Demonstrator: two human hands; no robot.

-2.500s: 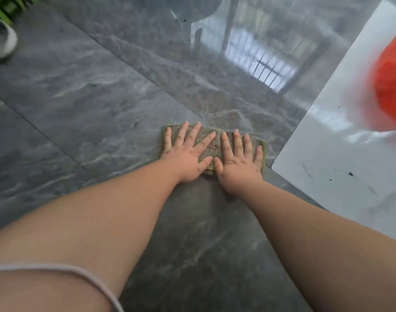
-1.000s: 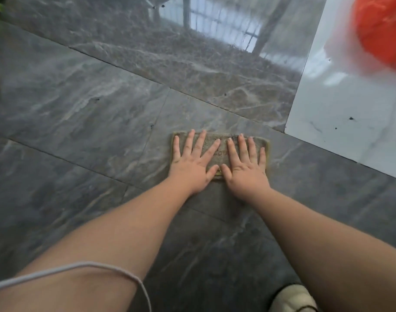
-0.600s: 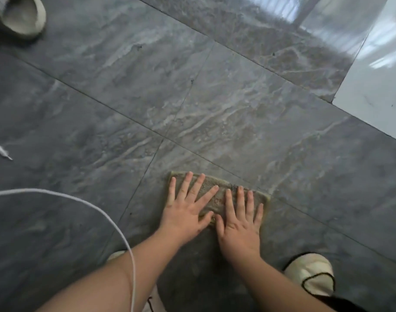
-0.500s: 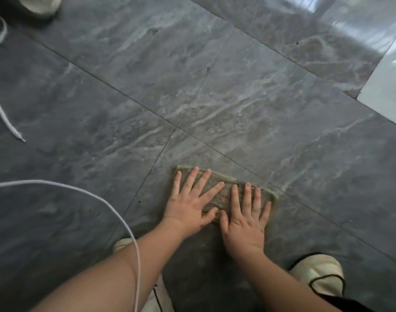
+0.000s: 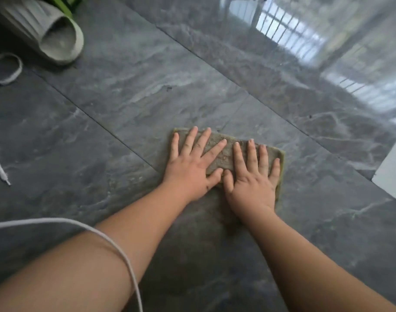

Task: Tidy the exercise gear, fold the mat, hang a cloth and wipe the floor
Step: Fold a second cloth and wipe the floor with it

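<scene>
Cloth: flat on grey floor, under my left hand and right hand. Both hands spread flat, pressing side by side. Long axis left-right.

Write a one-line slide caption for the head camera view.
Both hands, left and right, press a folded cloth flat on the grey tiled floor.

Both arms straight out fwd, bare. L hand & R hand lie palms-down side by side, fingers splayed flat, thumbs touching.
</scene>
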